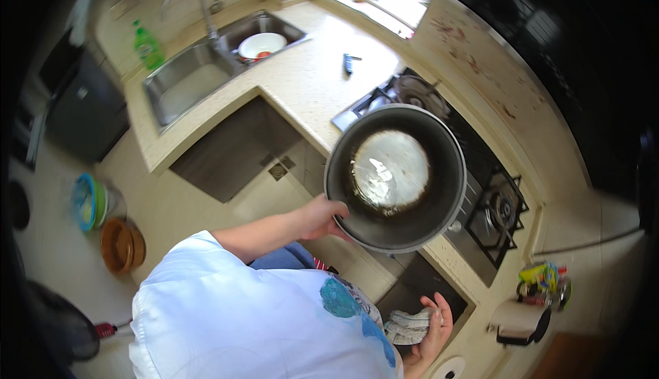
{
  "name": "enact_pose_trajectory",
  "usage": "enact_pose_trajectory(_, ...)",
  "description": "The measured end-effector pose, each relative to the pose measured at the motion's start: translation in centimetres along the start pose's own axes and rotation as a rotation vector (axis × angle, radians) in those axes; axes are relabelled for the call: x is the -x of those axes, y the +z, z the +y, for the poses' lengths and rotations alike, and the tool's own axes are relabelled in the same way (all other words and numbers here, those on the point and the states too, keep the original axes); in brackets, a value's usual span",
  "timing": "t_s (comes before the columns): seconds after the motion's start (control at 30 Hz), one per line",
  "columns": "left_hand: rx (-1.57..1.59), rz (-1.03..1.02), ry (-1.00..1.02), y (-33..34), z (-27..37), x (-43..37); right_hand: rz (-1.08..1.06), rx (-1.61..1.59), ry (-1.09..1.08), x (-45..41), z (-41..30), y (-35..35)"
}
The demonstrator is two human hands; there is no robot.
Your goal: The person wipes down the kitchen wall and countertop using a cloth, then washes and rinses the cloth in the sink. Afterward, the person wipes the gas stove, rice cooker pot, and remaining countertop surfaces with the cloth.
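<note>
A dark, deep metal pan (337, 173), its inside tilted up toward the camera, is held over the counter edge and the gas stove. Liquid glistens on its pale, round bottom. My left hand (322, 218) grips the lower left of its rim, the thumb over the edge. At the lower right my right hand (435, 330) holds a bunched grey-white cloth (409, 326), apart from the pan, with some fingers raised. The pan hides part of the gas stove (476, 245), of which a burner and grates show on both sides.
A double steel sink (193, 83) holds a white bowl (262, 45); a green soap bottle (148, 47) stands beside it. A small blue object (348, 64) lies on the counter. Brown tubs (121, 245) stand on the floor at left. Packets and jars (543, 284) stand right of the stove.
</note>
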State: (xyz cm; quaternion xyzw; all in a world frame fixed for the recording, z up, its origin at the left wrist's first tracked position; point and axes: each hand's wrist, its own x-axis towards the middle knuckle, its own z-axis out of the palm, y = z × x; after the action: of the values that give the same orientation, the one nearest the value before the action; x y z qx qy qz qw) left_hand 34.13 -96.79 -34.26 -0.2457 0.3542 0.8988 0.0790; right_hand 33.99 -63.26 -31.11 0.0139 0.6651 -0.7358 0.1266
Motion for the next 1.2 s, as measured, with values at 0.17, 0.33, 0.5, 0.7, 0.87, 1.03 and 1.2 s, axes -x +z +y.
enact_pose_trajectory(0.17,0.143,0.272,0.227,-3.9,4.9,4.6,0.050,-0.150,0.050,-3.5,2.2,-1.4)
enact_pose_trajectory(0.33,0.322,0.448,0.500,-10.6,8.4,7.6,0.034,-0.160,0.099,-6.2,3.7,-0.1)
enact_pose_trajectory(0.5,0.311,0.715,0.810,-17.4,12.9,9.2,0.079,-0.129,0.158,-8.0,4.3,2.4)
enact_pose_trajectory(0.7,-0.206,1.490,1.045,-24.1,19.1,9.1,0.094,-0.097,0.157,-11.0,3.9,7.6)
enact_pose_trajectory(0.87,-1.024,2.005,1.165,-32.6,23.6,10.2,0.097,-0.022,0.190,-14.5,3.8,15.1)
enact_pose_trajectory(1.03,-1.174,1.994,1.189,-36.1,27.8,11.8,-0.059,0.065,0.134,-16.6,3.0,22.0)
enact_pose_trajectory(1.2,-1.298,1.950,1.327,-40.2,29.2,11.2,-0.038,0.119,0.157,-17.6,3.4,25.1)
